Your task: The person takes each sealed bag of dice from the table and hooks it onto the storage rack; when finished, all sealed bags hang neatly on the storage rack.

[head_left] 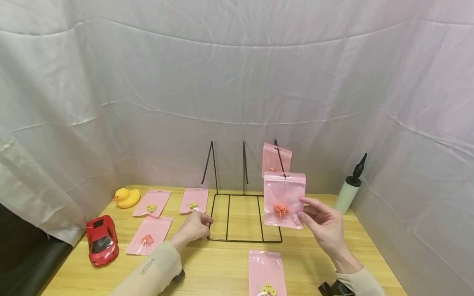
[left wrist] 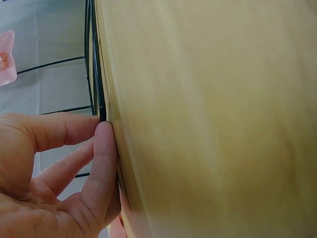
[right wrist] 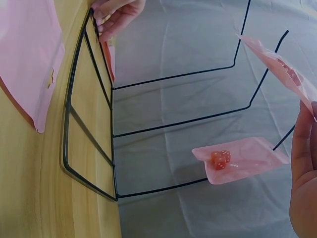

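A black wire display rack (head_left: pixel 227 218) with three upright hooks stands on the table. My left hand (head_left: pixel 196 226) pinches the front left corner of its base; in the left wrist view the thumb and finger (left wrist: pixel 105 144) meet at the wire. My right hand (head_left: pixel 326 226) holds the right edge of a pink zip bag (head_left: pixel 292 191) with orange dice (head_left: pixel 280 210) inside. That bag's top is at the tip of the right-hand hook, which seems to pass through its hole. Farther back on the same hook hangs another pink bag (head_left: pixel 275 158) with orange dice.
Several pink bags lie flat: one with yellow dice (head_left: pixel 157 197), another beside my left hand (head_left: pixel 200 195), one with orange dice (head_left: pixel 157 228), and one in front (head_left: pixel 264 265). A yellow duck (head_left: pixel 127 198) and red toy car (head_left: pixel 102 242) sit left; a green pump (head_left: pixel 347 195) stands right.
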Tool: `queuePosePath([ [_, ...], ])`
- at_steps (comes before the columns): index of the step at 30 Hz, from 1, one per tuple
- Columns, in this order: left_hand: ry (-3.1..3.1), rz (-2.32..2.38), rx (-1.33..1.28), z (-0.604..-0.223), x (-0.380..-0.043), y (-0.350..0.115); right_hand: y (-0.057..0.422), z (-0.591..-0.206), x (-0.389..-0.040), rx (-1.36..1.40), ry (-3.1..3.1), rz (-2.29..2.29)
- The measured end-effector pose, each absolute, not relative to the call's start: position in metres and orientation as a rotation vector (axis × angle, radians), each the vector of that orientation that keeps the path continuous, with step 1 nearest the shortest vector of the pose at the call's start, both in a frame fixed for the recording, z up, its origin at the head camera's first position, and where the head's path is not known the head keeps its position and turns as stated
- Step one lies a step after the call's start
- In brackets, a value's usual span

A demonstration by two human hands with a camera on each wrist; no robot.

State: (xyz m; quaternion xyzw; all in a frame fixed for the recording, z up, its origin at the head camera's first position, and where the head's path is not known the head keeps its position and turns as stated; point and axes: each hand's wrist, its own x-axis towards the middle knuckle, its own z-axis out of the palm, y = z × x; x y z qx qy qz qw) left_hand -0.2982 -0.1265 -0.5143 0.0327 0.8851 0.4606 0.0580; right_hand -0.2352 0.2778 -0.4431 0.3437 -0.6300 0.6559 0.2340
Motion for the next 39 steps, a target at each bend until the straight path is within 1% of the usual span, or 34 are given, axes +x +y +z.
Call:
queuePosePath([
  [4,2.683,1.394,0.083,-0.515,-0.298,-0.127,0.277,-0.442,-0.237,0.905,-1.751,1.784],
  [11,2.679,1.388,0.087,-0.515,-0.299,-0.128,0.275,-0.443,-0.243,0.952,-1.645,1.838],
  [19,2.683,1.381,0.094,-0.515,-0.299,-0.128,0.275,-0.443,-0.248,0.819,-1.726,1.822],
  [32,2.667,1.385,0.100,-0.515,-0.299,-0.127,0.272,-0.444,-0.258,0.799,-1.724,1.843],
  [39,2.687,1.391,0.099,-0.516,-0.299,-0.127,0.271,-0.442,-0.266,0.834,-1.681,1.867],
])
